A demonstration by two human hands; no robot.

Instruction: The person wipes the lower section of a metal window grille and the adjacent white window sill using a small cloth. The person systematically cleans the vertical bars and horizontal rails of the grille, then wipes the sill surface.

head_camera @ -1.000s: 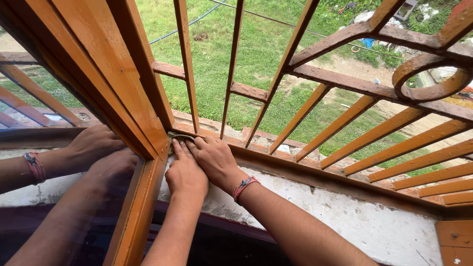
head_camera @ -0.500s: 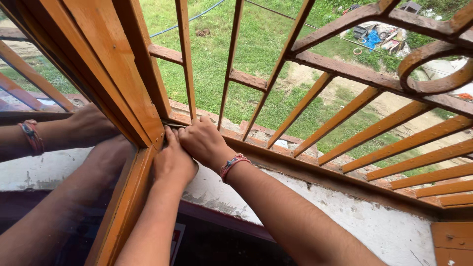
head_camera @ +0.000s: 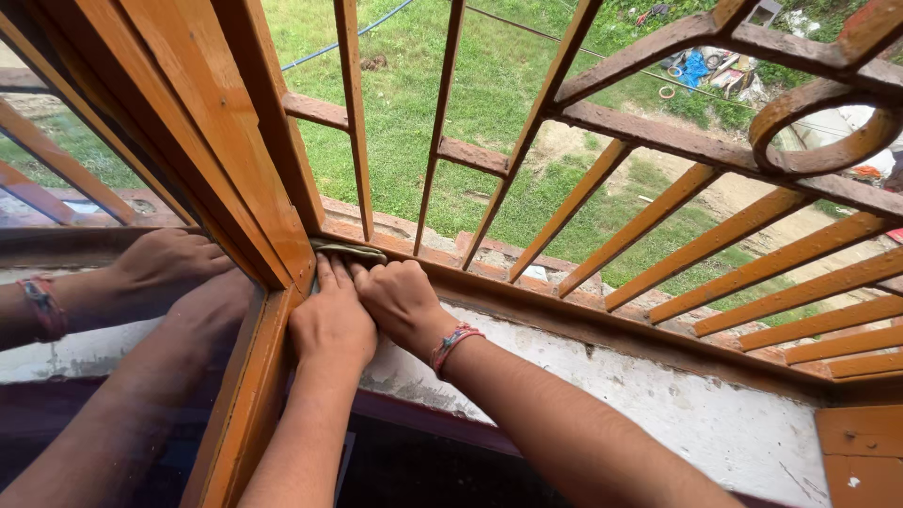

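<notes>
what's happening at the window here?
A person leans at an open window. Both hands press a small greenish cloth into the bottom corner of the orange wooden frame, just behind the rusty orange grille. The left hand and right hand lie side by side on it. The glass pane at left mirrors them.

I see even, soft daylight coming in from outside through the orange metal grille (head_camera: 602, 141); the grass (head_camera: 489, 85) beyond is bright but not blown out. Shadows are weak and diffuse, deepest under the white sill ledge (head_camera: 658, 395) and in the dark room below. The glass pane (head_camera: 85, 310) at my left mirrors both forearms faintly, a dim, low-contrast reflection. The wide lens bends the wooden window frame (head_camera: 216, 141) and the bars near the edges. Focus is sharp across my hands; no motion blur.
</notes>
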